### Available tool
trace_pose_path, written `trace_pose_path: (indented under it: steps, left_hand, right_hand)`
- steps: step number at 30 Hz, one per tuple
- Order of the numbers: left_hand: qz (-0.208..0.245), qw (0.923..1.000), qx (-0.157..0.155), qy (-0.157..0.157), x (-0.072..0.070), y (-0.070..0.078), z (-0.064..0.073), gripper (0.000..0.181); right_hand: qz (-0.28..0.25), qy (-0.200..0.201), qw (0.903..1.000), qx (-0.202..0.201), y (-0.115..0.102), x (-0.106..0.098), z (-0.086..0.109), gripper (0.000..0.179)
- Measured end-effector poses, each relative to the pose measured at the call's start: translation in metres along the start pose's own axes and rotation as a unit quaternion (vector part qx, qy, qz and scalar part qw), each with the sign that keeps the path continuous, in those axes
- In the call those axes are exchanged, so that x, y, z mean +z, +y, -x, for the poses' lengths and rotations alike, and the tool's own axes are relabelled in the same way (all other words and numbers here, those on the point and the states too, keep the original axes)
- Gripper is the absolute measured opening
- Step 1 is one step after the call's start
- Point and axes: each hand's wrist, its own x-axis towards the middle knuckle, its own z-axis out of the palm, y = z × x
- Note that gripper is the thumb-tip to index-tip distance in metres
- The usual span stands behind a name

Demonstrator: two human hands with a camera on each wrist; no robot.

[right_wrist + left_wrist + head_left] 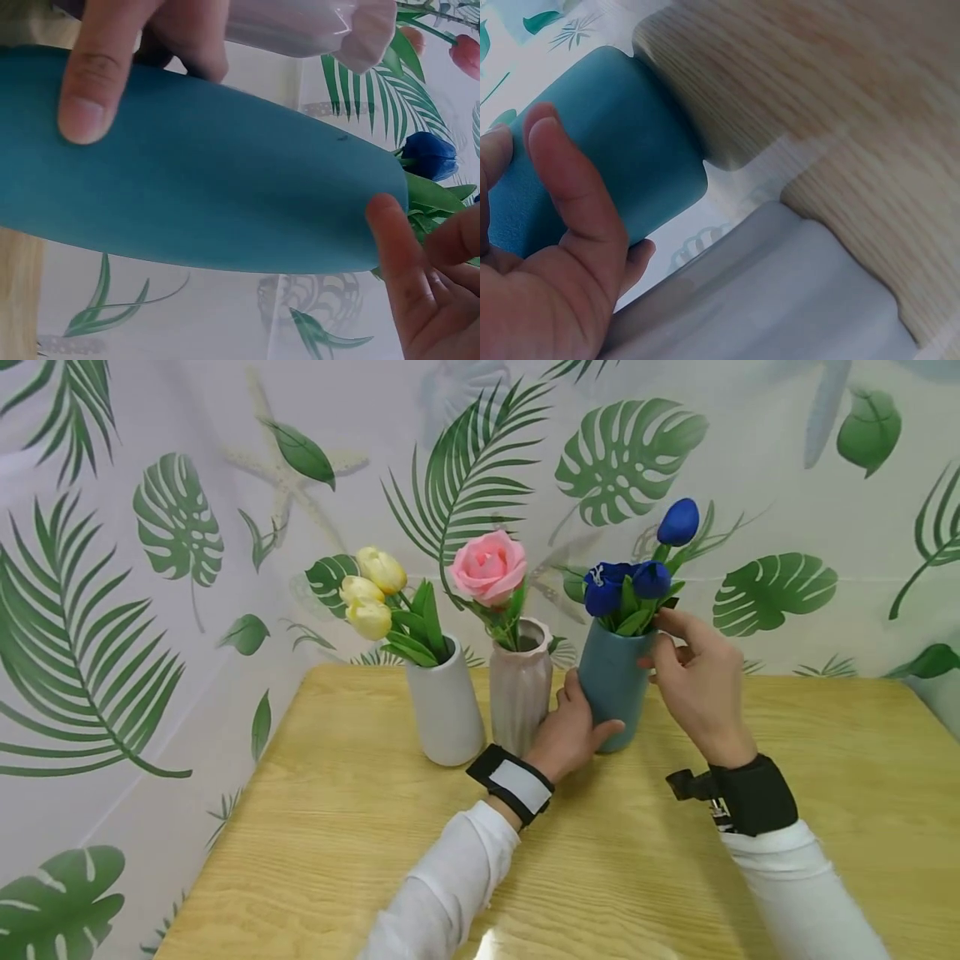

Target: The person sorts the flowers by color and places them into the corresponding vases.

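Note:
My left hand [570, 733] grips the lower part of a teal vase [611, 681], thumb across its front and fingers on its left side. In the left wrist view the thumb stands over the teal vase [630, 142]. At the vase's rim is my right hand [697, 672], with bent fingers among the leaves and one fingertip against the outer wall. Leaves partly hide those fingers, so I cannot tell whether they pinch a stem. Blue tulips [651, 579] with green leaves stand in the vase, one taller tulip [678, 522] rising on the right.
Left of the teal vase stands a ribbed pale pink vase [517, 693] with a pink rose [490, 568], close to my left hand. Farther left is a white vase [445, 714] with yellow tulips [369, 593]. A leaf-patterned backdrop [480, 435] rises behind the wooden table [337, 827].

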Motion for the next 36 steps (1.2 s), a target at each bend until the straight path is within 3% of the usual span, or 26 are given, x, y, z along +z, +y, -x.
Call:
trace_pose_path:
  steps: [7, 12, 19, 27, 31, 36]
  left_hand:
    - [-0.023, 0.9997, 0.008, 0.004, 0.002, -0.001, 0.000, 0.096]
    - [-0.026, 0.9996, 0.009, 0.010, 0.001, -0.003, 0.001, 0.095]
    - [-0.003, 0.9997, 0.004, -0.025, -0.002, -0.009, 0.009, 0.080]
    - [0.052, 0.9937, 0.069, -0.072, -0.008, -0.009, 0.035, 0.073]
    - [0.030, 0.9905, 0.099, -0.090, -0.013, -0.011, 0.050, 0.071]
    - [-0.011, 0.9868, 0.117, -0.112, -0.018, -0.016, 0.068, 0.067]
  right_hand:
    - [-0.013, 0.043, 0.9989, -0.016, 0.004, 0.003, 0.008, 0.031]
    - [0.018, 0.042, 0.9981, -0.042, 0.007, 0.008, 0.014, 0.030]
    - [0.058, 0.018, 0.9966, -0.056, 0.011, 0.013, 0.031, 0.035]
    - [0.069, 0.008, 0.9975, -0.017, 0.025, 0.013, 0.059, 0.035]
    - [0.079, -0.008, 0.9968, 0.007, 0.032, 0.015, 0.073, 0.035]
    - [0.077, -0.042, 0.9959, 0.021, 0.036, 0.015, 0.083, 0.036]
